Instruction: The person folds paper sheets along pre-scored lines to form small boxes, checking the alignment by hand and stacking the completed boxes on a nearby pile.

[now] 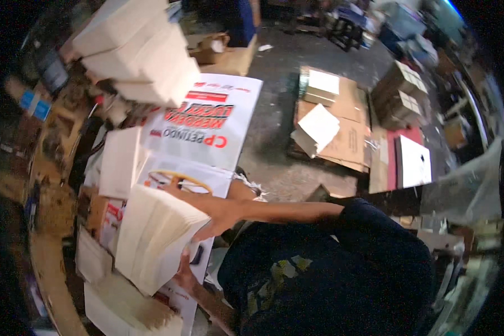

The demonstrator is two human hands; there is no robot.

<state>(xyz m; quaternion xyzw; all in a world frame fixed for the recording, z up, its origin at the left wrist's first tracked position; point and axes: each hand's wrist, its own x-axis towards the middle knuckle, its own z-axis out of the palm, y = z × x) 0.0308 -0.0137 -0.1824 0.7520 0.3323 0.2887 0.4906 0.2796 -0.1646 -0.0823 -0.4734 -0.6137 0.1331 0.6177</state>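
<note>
A printed white banner (243, 120) shows partly behind the cream paper stack (151, 238), which is clamped between both hands: the right hand (221, 213) on the stack's upper right side, the left hand (188, 275) at its lower right.

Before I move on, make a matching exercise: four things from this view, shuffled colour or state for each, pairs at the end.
Things
1. layered stack
2. printed sheet
3. flat cardboard
4. shirt

Colour or state
A. brown, bearing white stacks
B. very dark, worn by the person
C. held in the fingers of the left hand and right hand
D. white, with red and black lettering

Pairs
1-C, 2-D, 3-A, 4-B
</note>
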